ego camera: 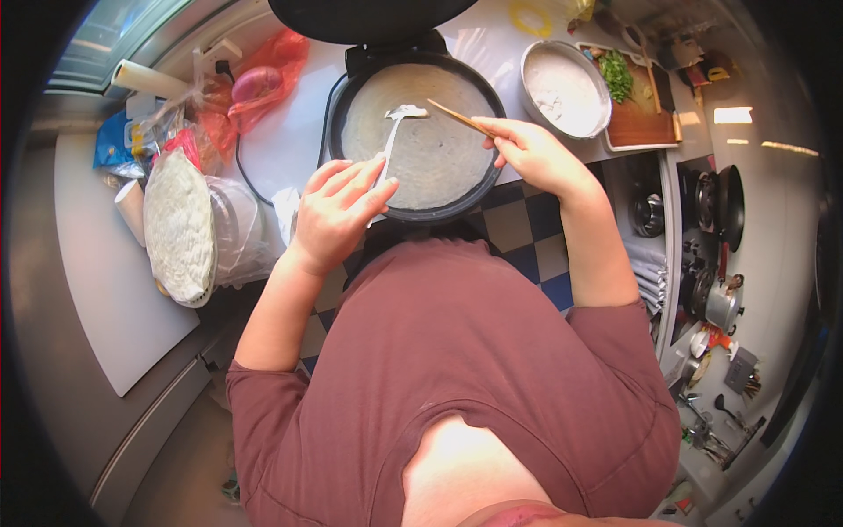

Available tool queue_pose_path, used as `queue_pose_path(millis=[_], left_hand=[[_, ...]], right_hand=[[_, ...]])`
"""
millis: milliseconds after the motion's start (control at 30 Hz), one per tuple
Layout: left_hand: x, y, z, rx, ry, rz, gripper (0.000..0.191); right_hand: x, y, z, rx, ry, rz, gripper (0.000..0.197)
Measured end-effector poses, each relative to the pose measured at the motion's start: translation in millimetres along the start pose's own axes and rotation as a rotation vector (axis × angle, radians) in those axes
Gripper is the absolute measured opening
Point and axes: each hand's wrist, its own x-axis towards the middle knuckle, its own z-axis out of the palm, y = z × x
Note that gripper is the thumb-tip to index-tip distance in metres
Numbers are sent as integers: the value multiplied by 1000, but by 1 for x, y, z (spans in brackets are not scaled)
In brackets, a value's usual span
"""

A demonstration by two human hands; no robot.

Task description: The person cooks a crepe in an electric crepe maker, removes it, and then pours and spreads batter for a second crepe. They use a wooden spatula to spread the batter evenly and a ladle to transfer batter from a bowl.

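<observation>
A thin round crepe covers the plate of a black electric griddle, whose lid stands raised at the back. My left hand grips the handle of a ladle. Batter coats the ladle's head, which is over the upper middle of the crepe. In my right hand is a slim wooden stick or spatula, its tip pointing towards the ladle head. Whether ladle or stick touches the crepe I cannot tell.
Right of the griddle stands a metal bowl of batter, beside a cutting board with chopped greens. At left, a stack of pale flatbreads lies near plastic bags and a red bag holding an onion. A black cord crosses the counter.
</observation>
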Motion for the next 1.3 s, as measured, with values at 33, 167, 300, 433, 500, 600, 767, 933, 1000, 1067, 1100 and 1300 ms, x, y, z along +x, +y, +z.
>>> queue_pose_path(millis=[33,167,300,433,500,600,767,933,1000,1067,1100,1300], left_hand=[[2,0,-1,0,-17,19,32],[6,0,1,34,-51,48,31],[9,3,10,31,0,15,30],[12,8,20,-16,72,-58,28],[11,11,25,-39,89,-107,25],[10,13,29,-64,111,-166,22],[13,14,28,-109,179,-227,21],[17,17,32,-171,288,-276,16],[18,20,35,-195,331,-307,14],[20,23,37,-205,372,-335,13],[21,24,37,-203,363,-335,12],[25,25,28,-188,241,-287,13]], right_hand=[[4,-1,-3,-22,-29,12,41],[4,-7,-3,-108,-82,23,44],[-9,-7,14,-399,131,-226,42],[-21,0,48,-643,356,-378,42],[-28,-2,58,-642,323,-348,41],[-33,4,51,-470,234,-287,42],[-32,13,33,320,20,108,43],[-22,30,45,520,-16,161,46],[-20,36,57,555,34,148,46],[-17,44,71,583,75,130,46],[-16,47,76,597,96,122,46],[-11,53,77,712,31,104,45]])
